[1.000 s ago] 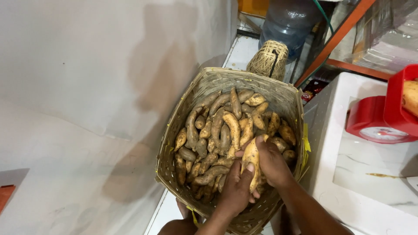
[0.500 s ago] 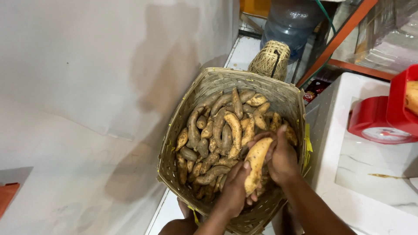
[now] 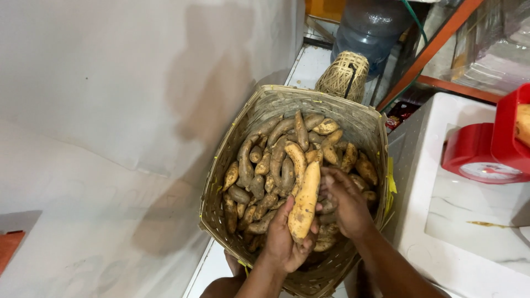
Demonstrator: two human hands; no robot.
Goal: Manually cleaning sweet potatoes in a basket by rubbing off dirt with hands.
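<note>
A large woven basket [image 3: 265, 105] stands on the floor, filled with several dirt-covered sweet potatoes [image 3: 276, 160]. My left hand [image 3: 281, 240] holds one long yellowish sweet potato [image 3: 305, 201] lifted above the pile near the basket's front. Beside it on the right, my right hand [image 3: 346, 201] touches that sweet potato's side with its fingertips, fingers curled over the tubers underneath.
A white wall runs along the left. A small woven basket [image 3: 345, 74] and a big water bottle [image 3: 370, 30] stand behind the large one. To the right is a white counter [image 3: 469, 221] with a red scale [image 3: 488, 154], under an orange shelf frame [image 3: 436, 41].
The sweet potato has passed from my right hand into my left, turning more upright and shifting left. My right hand has loosened and now only touches it.
</note>
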